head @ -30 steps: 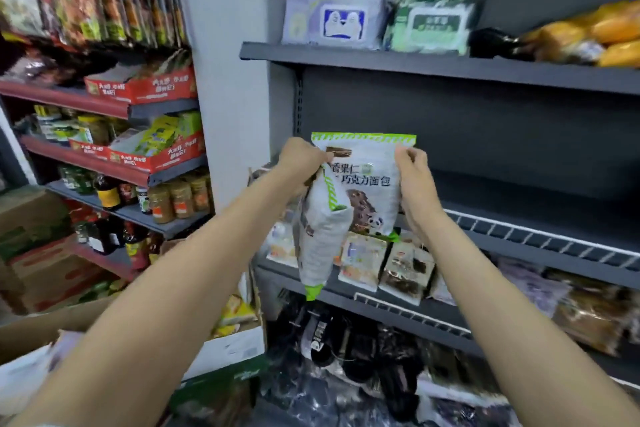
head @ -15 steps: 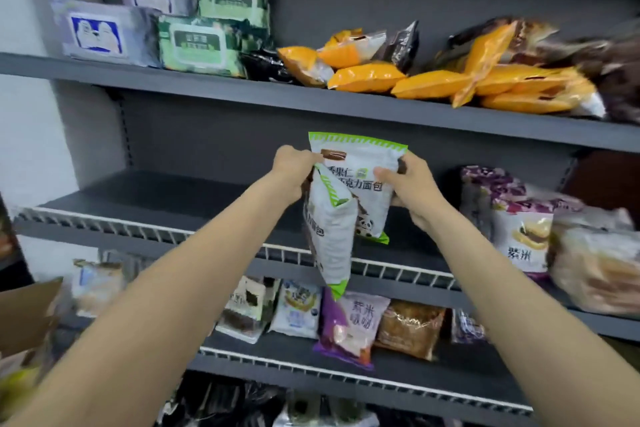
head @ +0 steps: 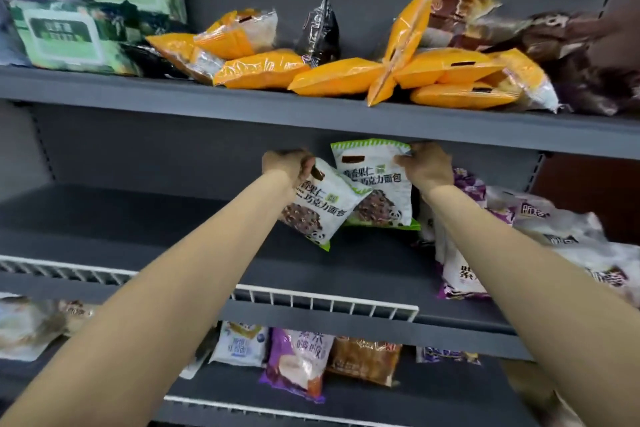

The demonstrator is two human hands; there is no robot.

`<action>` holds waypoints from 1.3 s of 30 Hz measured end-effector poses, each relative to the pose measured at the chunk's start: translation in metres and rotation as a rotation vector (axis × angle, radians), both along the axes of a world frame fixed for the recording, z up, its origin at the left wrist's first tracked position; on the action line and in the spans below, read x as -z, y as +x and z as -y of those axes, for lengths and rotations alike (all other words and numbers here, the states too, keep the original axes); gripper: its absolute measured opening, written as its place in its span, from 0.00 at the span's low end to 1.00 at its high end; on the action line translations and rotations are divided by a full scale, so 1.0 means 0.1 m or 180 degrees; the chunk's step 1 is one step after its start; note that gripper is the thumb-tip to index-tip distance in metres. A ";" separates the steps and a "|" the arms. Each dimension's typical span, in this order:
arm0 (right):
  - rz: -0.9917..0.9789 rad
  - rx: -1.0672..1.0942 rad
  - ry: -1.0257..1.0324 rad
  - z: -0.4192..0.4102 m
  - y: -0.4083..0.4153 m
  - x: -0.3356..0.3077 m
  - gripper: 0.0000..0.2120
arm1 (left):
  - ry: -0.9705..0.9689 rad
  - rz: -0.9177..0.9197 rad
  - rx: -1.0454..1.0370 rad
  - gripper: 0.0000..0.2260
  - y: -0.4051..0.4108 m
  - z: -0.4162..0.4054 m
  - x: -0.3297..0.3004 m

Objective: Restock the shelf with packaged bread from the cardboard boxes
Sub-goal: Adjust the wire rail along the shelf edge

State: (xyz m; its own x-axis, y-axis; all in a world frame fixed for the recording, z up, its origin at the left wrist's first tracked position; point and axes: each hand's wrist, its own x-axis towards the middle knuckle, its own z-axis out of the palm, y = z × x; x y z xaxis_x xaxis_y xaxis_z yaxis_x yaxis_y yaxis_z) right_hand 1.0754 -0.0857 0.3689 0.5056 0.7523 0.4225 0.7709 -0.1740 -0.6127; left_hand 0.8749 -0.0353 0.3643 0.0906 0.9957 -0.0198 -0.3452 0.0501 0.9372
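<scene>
Shelving fills my view, and the middle shelf (head: 145,218) I'm loading lies mostly bare to the left, so I judge plenty of restocking remains. Purple-and-white bags (head: 519,218) crowd its right end, limiting room there. Each hand holds a green-edged bread packet over that shelf: my right hand (head: 427,166) pinches the rear packet (head: 377,184) upright; my left hand (head: 287,163) grips the tilted front packet (head: 322,208).

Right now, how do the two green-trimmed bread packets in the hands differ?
The left packet, gripped by the left hand, hangs tilted off the middle shelf; the right packet, pinched by the right hand, stands upright behind it, partly overlapped. Both share the same panda print.
</scene>
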 end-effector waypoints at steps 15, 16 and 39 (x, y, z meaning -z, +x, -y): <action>0.0765 0.0321 -0.1036 -0.59 0.43 0.13 0.17 | 0.0509 -0.0125 0.0333 0.02 0.16 -0.17 0.05; 0.0773 0.0354 -0.1097 -0.62 0.44 0.15 0.17 | 0.0505 -0.0110 0.0329 0.03 0.18 -0.19 0.06; 0.1193 -0.0727 -0.1728 -0.79 0.62 0.36 0.16 | 0.0141 0.0129 0.0343 0.04 0.49 -0.29 0.08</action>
